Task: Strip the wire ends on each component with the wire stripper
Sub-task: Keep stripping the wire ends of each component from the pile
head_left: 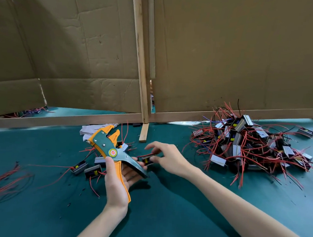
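The left hand grips the stripper by its handles, thumb along the orange one, fingers curled under the grey one — the orange-and-teal head tilted up and to the left, its jaws apart. The right hand pinches a small component between thumb and fingertips, just right of the stripper's handles; red wire runs along its top. Both are held low over the green table.

A big pile of components with tangled red and black wires lies to the right, well apart from the hands. A few loose components sit on the table just left of the left hand, partly behind the stripper, their red wires trailing out. More red wires lie at the far left edge. A white cloth shows behind the stripper's head. Cardboard panels on wooden frames stand along the back of the table
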`<state>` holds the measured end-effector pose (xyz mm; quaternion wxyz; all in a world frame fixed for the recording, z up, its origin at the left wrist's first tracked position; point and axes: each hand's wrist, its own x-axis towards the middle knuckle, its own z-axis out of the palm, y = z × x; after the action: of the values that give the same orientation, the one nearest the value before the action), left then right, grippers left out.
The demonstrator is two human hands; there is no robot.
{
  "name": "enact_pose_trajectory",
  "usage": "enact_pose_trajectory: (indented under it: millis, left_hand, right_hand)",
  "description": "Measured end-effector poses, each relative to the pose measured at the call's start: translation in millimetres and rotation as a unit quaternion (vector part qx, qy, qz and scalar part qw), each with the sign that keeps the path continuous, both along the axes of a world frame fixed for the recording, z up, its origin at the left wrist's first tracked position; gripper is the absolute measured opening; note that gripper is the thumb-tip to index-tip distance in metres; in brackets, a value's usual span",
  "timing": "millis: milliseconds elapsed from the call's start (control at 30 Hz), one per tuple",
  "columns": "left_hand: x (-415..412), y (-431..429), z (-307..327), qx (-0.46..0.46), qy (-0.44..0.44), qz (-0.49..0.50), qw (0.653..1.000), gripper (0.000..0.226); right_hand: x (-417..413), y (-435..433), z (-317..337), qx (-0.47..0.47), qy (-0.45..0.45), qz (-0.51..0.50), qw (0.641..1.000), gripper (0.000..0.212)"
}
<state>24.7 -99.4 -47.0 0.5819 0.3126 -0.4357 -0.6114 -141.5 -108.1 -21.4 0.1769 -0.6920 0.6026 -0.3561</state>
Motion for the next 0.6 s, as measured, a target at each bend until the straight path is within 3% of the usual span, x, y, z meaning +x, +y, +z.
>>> enact_pose_trajectory:
  millis: [167, 400, 500, 600]
  left_hand:
    - [0, 1, 0, -0.004, 0.005, 0.009, 1.000, 0.083]
    - [1, 1, -2, 0.005, 0.010, 0.019, 1.000, 0.086]
    - [1, 1, -2, 0.003, 0.004, 0.022, 1.000, 0.086]
    - [1, 1, -2, 0.002, -0.001, 0.024, 1.000, 0.084]
  right_hand:
    - [22, -9, 9, -0.061, -0.040, 0.015, 0.997, 0.061]
    - [-21, 13, 31, -0.082, 0.045, -0.080, 0.992, 0.076]
    - [-43, 21, 41, -0.024, 0.068, -0.089, 0.993, 0.077]
    - [-63, 32, 46, 0.144, 0.127, -0.021, 0.981, 0.065]
